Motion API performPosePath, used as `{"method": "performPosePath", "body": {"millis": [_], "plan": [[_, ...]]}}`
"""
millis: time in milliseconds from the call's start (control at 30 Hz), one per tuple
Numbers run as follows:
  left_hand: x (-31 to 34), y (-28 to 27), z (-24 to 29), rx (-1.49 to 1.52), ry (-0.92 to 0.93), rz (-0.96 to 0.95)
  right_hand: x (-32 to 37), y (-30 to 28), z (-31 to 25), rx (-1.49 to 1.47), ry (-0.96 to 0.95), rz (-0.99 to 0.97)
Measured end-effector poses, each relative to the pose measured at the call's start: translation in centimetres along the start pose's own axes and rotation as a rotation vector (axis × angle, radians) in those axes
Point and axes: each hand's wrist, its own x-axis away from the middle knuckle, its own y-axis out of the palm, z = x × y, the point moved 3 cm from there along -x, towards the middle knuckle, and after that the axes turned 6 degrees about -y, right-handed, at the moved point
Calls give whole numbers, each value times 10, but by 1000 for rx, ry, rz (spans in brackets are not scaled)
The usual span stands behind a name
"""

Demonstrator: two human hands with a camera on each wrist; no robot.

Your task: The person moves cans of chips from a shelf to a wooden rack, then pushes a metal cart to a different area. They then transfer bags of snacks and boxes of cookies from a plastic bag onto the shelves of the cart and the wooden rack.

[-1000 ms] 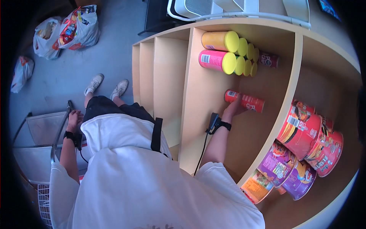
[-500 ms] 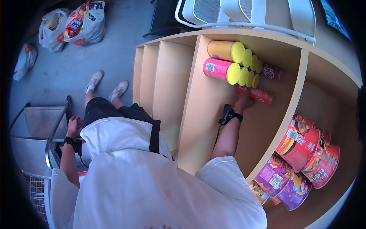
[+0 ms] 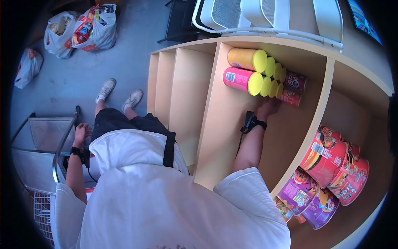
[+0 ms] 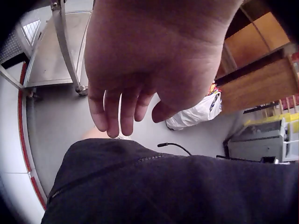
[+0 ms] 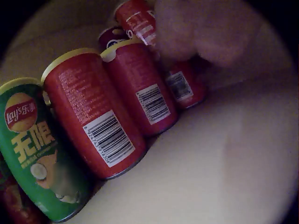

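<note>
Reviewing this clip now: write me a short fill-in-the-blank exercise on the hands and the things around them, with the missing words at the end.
1. The right hand grips a can whose body is coloured ____.
2. The left hand holds ____.
3. The pink can has a ____ lid.
4. The white plastic bags rest on the ____.

Missing words: red; nothing; yellow; floor.

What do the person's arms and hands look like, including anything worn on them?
The left sleeve and right sleeve are short and white. The left hand and right hand are bare. Each side has a black wrist strap, dark camera and thin black cable.
</note>
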Motion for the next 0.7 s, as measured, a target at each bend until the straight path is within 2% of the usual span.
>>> {"method": "performPosePath", "body": {"millis": [33,167,333,467,667,700], "plan": [[1,0,1,-7,9,-1,1,2,-1,53,-41,-58],[3,-1,3,-25,0,1,5,13,-16,31,-2,-52],[8,-5,4,-25,-11,1,5,19,-21,202,-52,-99],[0,-12,-6,-5,-15,-9,9,21,-26,114,11,-160],[-31,-23,-22,-1,27,-17,5,15,-13,118,57,-114],[-43,-26,-28,18,77,-42,7,14,-13,91,59,-124]]}}
